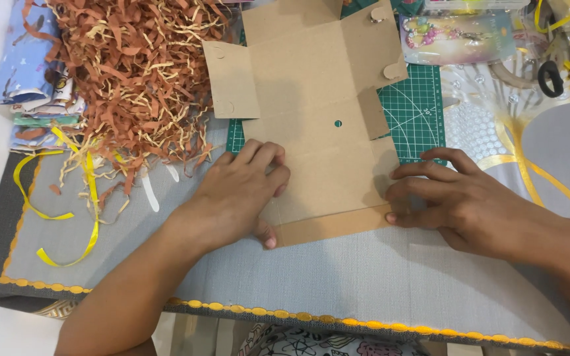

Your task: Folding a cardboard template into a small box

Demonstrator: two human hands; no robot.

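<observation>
Right now I have both hands flat on the flattened cardboard box blank (311, 125), neither one closed around anything. My left hand (235, 194) presses down on the blank's lower left part, fingers bent on the card and the thumb at the near strip (331, 226), the narrow flap along the bottom edge. My right hand (456, 198) lies at the lower right corner, fingertips (394, 216) touching the end of that strip, open and pressing, not pinching.

The blank lies on the grey cloth-covered table (377, 277), its upper half over a green cutting mat (413, 112). I judge the step in hand is creasing that near flap along its fold line. The next move, as I read it, calls for keeping the left hand's weight on the panel while the right lifts the strip evenly, so the crease runs straight.

Brown paper shred (133, 72) is heaped to the upper left, with yellow ribbon (67, 198) below it.
</observation>
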